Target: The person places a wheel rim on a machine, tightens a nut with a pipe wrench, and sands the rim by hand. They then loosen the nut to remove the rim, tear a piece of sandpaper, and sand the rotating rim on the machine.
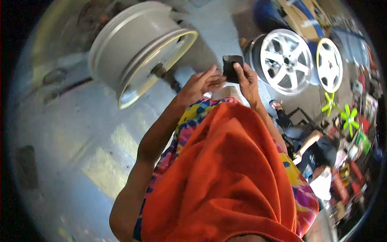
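Hands: my right hand (246,82) grips a black phone (231,67); my left hand (200,83), fingers open, touches its edge beside a grey wheel rim (137,48).

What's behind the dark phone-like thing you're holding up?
Past the dark phone, pinched by the right hand with the left hand touching its edge, lies grey floor and a white wheel rim beside it. The floor directly behind the phone is covered.

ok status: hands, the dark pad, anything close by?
Right hand holds small dark pad, grip shut. Left hand beside it, fingertips at its edge, grip unclear. Bare wheel rim on the stand, just left of the hands.
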